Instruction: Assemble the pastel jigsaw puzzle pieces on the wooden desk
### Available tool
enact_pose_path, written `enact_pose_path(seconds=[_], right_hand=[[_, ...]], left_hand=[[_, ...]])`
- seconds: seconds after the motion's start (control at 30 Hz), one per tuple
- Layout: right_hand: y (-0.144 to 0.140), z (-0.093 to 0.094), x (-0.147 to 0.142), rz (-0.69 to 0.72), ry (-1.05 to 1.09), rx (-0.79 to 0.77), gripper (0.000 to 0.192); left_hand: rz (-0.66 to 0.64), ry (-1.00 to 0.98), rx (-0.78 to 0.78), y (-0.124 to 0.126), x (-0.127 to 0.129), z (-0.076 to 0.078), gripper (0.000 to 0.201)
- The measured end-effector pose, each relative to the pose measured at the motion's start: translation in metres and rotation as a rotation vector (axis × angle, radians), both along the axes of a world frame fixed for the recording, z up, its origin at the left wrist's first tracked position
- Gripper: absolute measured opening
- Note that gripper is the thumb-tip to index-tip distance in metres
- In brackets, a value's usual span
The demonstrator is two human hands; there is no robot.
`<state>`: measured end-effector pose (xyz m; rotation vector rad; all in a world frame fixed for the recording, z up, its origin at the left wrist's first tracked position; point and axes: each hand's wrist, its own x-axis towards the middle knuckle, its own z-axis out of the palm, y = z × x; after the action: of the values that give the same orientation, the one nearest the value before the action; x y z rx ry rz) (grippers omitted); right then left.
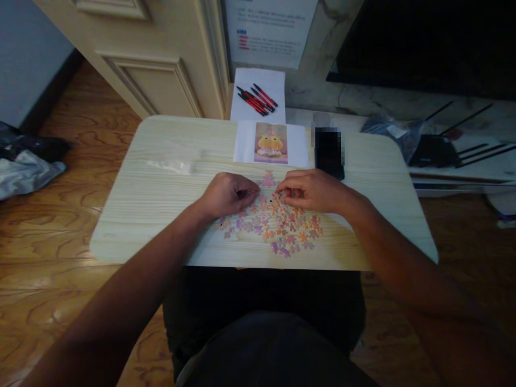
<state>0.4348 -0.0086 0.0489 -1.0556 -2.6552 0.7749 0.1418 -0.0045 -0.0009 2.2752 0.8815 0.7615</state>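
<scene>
A loose heap of small jigsaw puzzle pieces (290,221) in orange, pink and purple spreads over the near middle of the table. To its upper left, my left hand (230,194) is closed, thumb and forefinger pinching a thin puzzle piece. Facing it, my right hand (308,190) has its fingertips pinched on a small piece at the heap's upper edge; the fingers partly cover it. Between and just beyond both hands lies a small joined pink-and-yellow puzzle section (267,179). Past that, a printed reference picture (271,144) shows a yellow figure on white paper.
The pale wood-grain table (141,215) bears a clear plastic bag (173,160) at left and a black phone (329,156) behind my right hand. Red-and-black pens (258,100) lie on paper beyond the far edge. A router with antennas (435,150) stands right.
</scene>
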Motion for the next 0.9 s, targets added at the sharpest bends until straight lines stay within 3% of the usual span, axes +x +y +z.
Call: enact_pose_path(seconds=[0.17,0.37,0.7,0.9], right_hand=[[-0.004,-0.014,0.0,-0.045,0.062,-0.014,0.018],[-0.003,-0.017,0.009,-0.072,0.081,-0.065,0.013],[0.002,-0.033,0.022,-0.101,0.315,0.154,0.007],[0.001,-0.036,0.018,-0.079,0.346,0.109,0.007]], left_hand=[[0.025,-0.005,0.015,-0.001,0.001,0.001,0.017],[0.027,-0.026,0.039,-0.005,0.005,0.007,0.02],[-0.141,-0.041,-0.058,0.018,0.021,0.022,0.023],[-0.03,-0.163,-0.192,0.023,0.026,0.015,0.027]])
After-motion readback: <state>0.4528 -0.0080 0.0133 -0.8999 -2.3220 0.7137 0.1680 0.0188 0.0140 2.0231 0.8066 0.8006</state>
